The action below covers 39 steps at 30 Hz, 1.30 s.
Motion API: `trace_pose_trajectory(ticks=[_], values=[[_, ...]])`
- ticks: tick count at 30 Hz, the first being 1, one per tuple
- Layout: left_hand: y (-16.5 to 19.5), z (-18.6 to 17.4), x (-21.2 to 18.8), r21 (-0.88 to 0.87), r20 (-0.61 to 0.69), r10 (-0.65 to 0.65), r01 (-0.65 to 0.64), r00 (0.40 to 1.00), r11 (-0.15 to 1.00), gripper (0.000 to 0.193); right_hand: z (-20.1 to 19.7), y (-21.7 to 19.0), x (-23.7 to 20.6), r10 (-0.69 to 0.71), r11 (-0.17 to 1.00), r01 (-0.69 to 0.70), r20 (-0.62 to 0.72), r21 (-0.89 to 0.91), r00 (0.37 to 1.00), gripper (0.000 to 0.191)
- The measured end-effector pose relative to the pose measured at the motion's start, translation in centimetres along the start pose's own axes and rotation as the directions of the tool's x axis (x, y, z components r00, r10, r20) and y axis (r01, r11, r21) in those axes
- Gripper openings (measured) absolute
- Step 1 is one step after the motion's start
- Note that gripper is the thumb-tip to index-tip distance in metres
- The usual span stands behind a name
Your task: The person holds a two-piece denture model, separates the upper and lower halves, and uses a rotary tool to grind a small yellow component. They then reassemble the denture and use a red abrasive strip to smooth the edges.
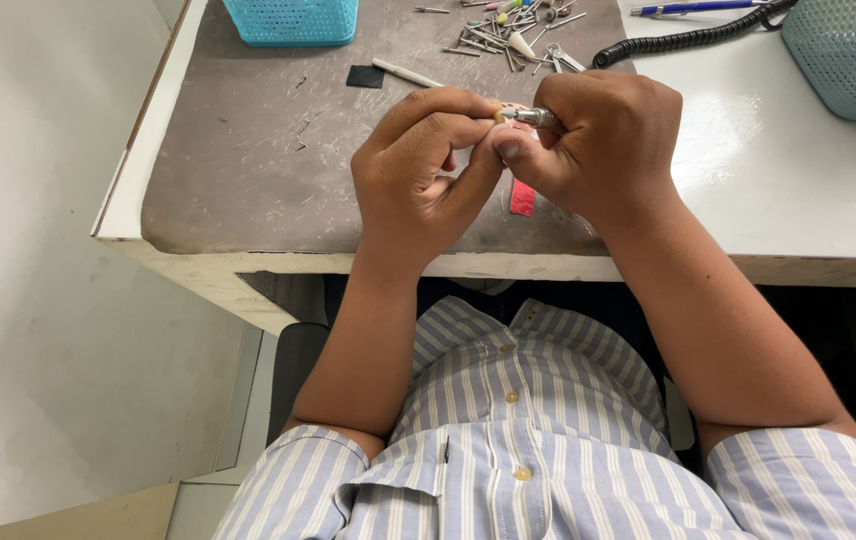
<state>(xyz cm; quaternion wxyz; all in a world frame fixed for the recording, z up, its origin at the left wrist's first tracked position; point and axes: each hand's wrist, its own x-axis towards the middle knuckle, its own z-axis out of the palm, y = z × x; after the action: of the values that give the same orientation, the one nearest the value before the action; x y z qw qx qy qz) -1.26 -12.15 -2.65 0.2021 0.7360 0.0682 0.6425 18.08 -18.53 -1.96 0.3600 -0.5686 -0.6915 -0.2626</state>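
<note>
Metal handpiece (533, 117) in fisted, seemingly closed right hand (598, 140)

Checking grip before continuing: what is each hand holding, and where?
Right hand grips a metal handpiece around its body near the tip. Left hand pinches something small at that tip; mostly hidden.

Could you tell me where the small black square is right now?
In the head view, the small black square lies on the grey mat, up left of the left hand, beside a white stick.

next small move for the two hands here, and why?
Probably ease the metal handpiece tip lightly onto the small tan piece. The right hand grips the tool, the left hand pinches the piece at its fingertips, and tip and piece meet there; whether they touch is unclear.
</note>
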Motion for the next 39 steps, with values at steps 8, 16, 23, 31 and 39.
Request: trace_pose_trajectory(ticks=[8,16,23,31,39], values=[[0.06,0.06,0.03,0.01,0.006,-0.003,0.003,1.0,1.0,0.012,-0.03,-0.09,0.09,-0.009,1.0,0.009,-0.014,-0.029,1.0,0.073],[0.02,0.06,0.05,0.01,0.004,-0.006,0.006,1.0,1.0,0.012,-0.01,-0.27,0.3,-0.007,0.999,0.007,-0.011,-0.034,1.0,0.075],[-0.01,0.1,-0.02,0.001,-0.004,-0.011,0.011,1.0,1.0,0.013,0.04,-0.26,0.23,-0.002,1.0,0.002,-0.006,-0.029,1.0,0.075],[-0.14,0.13,-0.04,0.009,-0.002,-0.005,0.005,1.0,1.0,0.012,0.0,-0.23,0.12,-0.002,1.0,0.002,-0.007,-0.026,1.0,0.074],[-0.15,0.09,-0.12,0.009,0.01,-0.023,0.023,1.0,1.0,0.011,0.01,-0.28,0.26,-0.005,0.999,0.005,-0.004,-0.037,1.0,0.073]])
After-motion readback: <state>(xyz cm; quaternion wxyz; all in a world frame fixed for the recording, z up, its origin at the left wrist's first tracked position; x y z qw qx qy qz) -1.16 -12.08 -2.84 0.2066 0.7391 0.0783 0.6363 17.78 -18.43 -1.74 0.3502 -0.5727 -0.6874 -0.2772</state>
